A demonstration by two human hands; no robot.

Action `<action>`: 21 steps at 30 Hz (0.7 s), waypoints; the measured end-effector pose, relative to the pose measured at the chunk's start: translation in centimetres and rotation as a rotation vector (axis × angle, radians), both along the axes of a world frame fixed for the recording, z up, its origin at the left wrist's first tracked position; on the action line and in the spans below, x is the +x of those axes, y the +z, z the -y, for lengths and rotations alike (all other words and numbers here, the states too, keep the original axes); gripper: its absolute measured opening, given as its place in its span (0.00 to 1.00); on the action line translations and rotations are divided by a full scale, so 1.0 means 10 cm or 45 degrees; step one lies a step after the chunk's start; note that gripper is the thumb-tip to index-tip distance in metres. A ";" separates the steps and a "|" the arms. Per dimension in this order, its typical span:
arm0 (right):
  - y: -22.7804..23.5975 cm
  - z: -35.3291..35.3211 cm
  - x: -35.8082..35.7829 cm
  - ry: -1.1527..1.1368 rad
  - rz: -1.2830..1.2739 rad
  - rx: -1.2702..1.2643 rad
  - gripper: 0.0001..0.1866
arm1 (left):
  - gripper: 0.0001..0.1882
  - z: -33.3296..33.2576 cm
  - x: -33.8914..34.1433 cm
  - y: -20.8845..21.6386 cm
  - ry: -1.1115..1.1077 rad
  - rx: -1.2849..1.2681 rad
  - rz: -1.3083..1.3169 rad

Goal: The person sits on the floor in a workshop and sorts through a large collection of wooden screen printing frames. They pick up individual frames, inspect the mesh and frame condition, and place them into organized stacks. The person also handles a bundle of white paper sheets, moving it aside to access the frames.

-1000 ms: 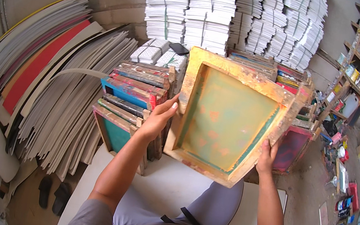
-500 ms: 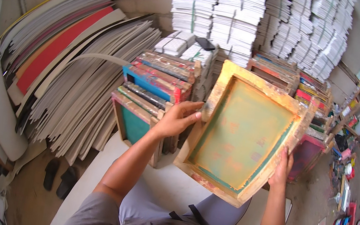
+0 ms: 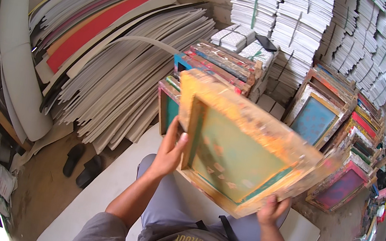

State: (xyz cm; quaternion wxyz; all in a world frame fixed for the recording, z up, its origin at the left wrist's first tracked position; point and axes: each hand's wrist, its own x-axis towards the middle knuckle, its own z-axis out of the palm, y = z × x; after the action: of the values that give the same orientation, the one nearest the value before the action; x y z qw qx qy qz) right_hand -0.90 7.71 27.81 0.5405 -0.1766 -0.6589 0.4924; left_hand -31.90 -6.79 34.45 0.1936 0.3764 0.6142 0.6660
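Note:
A wooden screen-printing frame (image 3: 237,163) with pale green mesh and orange stains is held up above my lap, tilted. My left hand (image 3: 169,151) grips its left side, thumb on the near face and fingers behind. At the lower right corner my right hand (image 3: 271,211) is closed round the wood. Just behind the frame's upper left stands a row of stained screen frames (image 3: 221,67), one with teal mesh (image 3: 171,109). More frames stand to the right, including one with blue mesh (image 3: 313,118) and one with purple mesh (image 3: 341,189).
Large curved sheets of board (image 3: 124,74) lean at the left. Tied stacks of white paper (image 3: 301,26) rise at the back, with a dark phone-like object (image 3: 266,43) on a lower bundle. Black slippers (image 3: 90,171) lie on the floor. Bottles and clutter (image 3: 380,211) line the right.
The held frame has turned and tipped, its upper edge now nearer and lower, and both hands moved left with it. The view has swung, shifting the surroundings rightward and exposing the blue mesh frame.

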 end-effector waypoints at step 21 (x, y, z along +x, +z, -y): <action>-0.78 0.39 -2.26 0.082 1.008 0.123 0.29 | 0.23 -0.12 -2.33 -1.95 0.468 -0.034 0.111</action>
State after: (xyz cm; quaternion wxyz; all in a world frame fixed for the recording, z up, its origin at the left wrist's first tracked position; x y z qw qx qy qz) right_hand -23.51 3.78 19.98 0.2368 -0.3064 -0.8439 0.3713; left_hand -55.24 -5.61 14.97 0.1002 0.2260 0.6724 0.6977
